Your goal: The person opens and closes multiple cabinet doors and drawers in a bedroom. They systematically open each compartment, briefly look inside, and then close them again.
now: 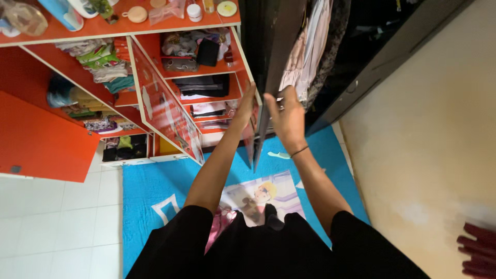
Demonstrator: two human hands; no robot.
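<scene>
Left hand [247, 106] and right hand [285, 116] flank the dark door [263, 62] edge, just right of the orange shelves [155, 67]; right fingers together, flat on it; left fingers hidden — cannot tell; risk: door swings, pinching fingers or catching hanging clothes [310, 41]; wardrobe interior dark.

- Our left hand [247, 106] presses against one side of the dark wardrobe door [268, 62], our right hand [287, 116] against its other edge.
- Pale clothes [307, 46] hang inside the dark wardrobe.
- Beside it, an orange cabinet [41, 134] stands open, shelves full of folded clothes.
- A blue mat [150, 186] covers the floor below us.
</scene>
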